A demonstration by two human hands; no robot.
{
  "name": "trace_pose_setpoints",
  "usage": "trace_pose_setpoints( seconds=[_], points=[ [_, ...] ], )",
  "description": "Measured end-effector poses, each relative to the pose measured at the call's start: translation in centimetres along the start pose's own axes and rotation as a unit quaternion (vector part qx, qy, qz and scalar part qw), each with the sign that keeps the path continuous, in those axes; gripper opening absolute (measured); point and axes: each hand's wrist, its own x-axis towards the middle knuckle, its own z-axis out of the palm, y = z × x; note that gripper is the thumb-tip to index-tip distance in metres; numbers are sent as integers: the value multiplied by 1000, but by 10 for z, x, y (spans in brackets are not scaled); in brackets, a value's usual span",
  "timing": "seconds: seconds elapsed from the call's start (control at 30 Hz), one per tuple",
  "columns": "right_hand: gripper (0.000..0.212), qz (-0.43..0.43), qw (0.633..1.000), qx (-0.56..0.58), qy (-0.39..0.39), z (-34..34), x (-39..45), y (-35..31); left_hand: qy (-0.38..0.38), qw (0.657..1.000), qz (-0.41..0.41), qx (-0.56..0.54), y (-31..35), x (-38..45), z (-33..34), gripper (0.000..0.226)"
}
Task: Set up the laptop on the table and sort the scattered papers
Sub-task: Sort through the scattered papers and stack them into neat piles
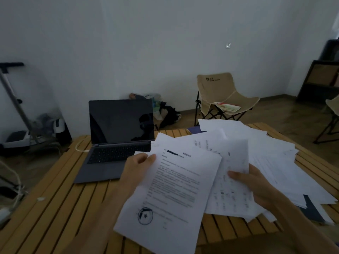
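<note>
The laptop (117, 140) stands open on the slatted bench (55, 208), beyond and to the left of the left grip (136, 171). Its screen is dark and a pale cable (80, 148) runs to its left edge. Judged from this, placement is done; whether it is powered cannot be told.

The left grip is closed on a stamped sheet (170, 198), thumb on the printed face near the top left corner, fingers hidden behind. The sheet is held tilted up off the bench, probably so the text and the round stamp at its foot can be read before it is assigned to a stack.

The right grip (255, 184) is closed on a second sheet (231, 180), thumb pressed on the face, other fingers beneath. This sheet sits just right of the stamped one and partly tucked behind it, apparently lifted clear of the heap for comparison.

The loose papers (271, 153) lie fanned and overlapping beyond and to the right of the right grip, reaching to the bench's far right edge. A dark folder (310, 208) shows beneath them, close right of that grip. No sorted stack is evident; sorting appears to be at an early stage.

A folding chair (220, 96) stands on the floor behind the bench.
</note>
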Motion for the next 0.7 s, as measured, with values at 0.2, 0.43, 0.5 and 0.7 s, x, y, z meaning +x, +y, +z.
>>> trace_pose_setpoints(
  seconds=[0.2, 0.43, 0.5, 0.7],
  points=[
    [42, -25, 999, -2, -23, 11, 2, 9, 107, 992, 57, -24, 0, 7, 18, 21],
    [51, -7, 995, -28, 99, 16, 11, 7, 93, 988, 110, -45, 12, 4, 21, 18],
    [57, -1, 984, -53, 172, 19, 13, -2, 85, 988, 121, -44, 17, 3, 19, 13],
    [91, -174, 874, -350, 289, 24, 15, -33, 21, 984, 174, -44, 40, -1, 13, 12]
  ],
)
